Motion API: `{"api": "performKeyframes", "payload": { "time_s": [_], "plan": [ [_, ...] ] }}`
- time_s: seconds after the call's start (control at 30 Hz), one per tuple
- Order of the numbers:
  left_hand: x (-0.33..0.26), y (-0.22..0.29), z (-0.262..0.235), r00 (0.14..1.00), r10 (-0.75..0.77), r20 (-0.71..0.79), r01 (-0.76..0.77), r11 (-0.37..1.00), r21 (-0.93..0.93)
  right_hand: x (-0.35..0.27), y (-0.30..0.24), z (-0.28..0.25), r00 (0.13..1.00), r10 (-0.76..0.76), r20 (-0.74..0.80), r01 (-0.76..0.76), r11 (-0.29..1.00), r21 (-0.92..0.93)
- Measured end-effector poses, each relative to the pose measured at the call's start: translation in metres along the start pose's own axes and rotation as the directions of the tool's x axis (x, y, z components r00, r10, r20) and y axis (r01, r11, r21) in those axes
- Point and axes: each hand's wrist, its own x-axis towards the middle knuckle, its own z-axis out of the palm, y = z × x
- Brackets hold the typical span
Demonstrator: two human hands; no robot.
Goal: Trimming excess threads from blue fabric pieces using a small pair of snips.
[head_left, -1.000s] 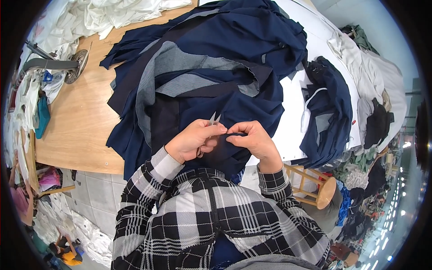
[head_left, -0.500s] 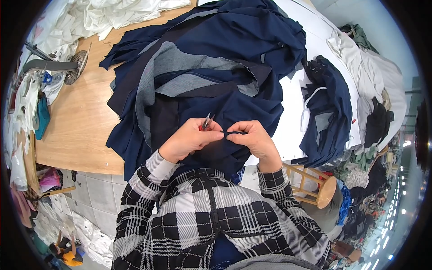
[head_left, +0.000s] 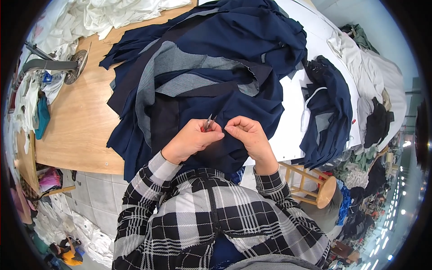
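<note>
My left hand point(head_left: 191, 138) is closed around a pair of small red-handled thread snips point(head_left: 209, 124), their two pointed metal blades sticking up past the fingers. Its thumb and forefinger are also pinched together close to the dark cloth. Just to the right, my right hand point(head_left: 249, 135) has thumb and forefinger pressed together; what they pinch, if anything, is too small to make out. Under and beyond both hands spreads a heap of navy garments point(head_left: 225, 108). A grey inner side point(head_left: 168, 56) of the cloth shows in a curved, folded strip.
A wooden table point(head_left: 76, 130) runs left, with a white board point(head_left: 288, 121) at right. A second navy bundle point(head_left: 330, 112) lies there. White cloth point(head_left: 112, 18) is piled at the far left, near a metal stand point(head_left: 49, 66). A wooden stool point(head_left: 325, 191) stands right of me.
The dark cloth edge stretched between my fingertips no longer shows there. My right hand has turned with its fingertips raised slightly. My left hand keeps the snips in nearly the same place.
</note>
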Motion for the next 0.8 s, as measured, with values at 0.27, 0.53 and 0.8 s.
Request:
{"api": "performKeyframes", "payload": {
  "time_s": [0.27, 0.53, 0.8],
  "plan": [
    [0.003, -0.006, -0.002, 1.000, -0.016, -0.022, 0.013, 0.995, -0.103, 0.001, 0.003, 0.003, 0.998, -0.042, -0.047, 0.045, 0.998, 0.054],
    [-0.007, -0.003, -0.003, 0.919, 0.356, -0.167, -0.242, 0.846, 0.476, 0.001, 0.002, 0.006, 0.995, -0.025, -0.092, 0.038, 0.988, 0.151],
    [-0.028, 0.018, 0.016, 0.790, 0.612, 0.026, -0.401, 0.485, 0.777, 0.005, 0.004, 0.011, 0.910, -0.357, -0.211, 0.287, 0.910, -0.300]
  ]
}}
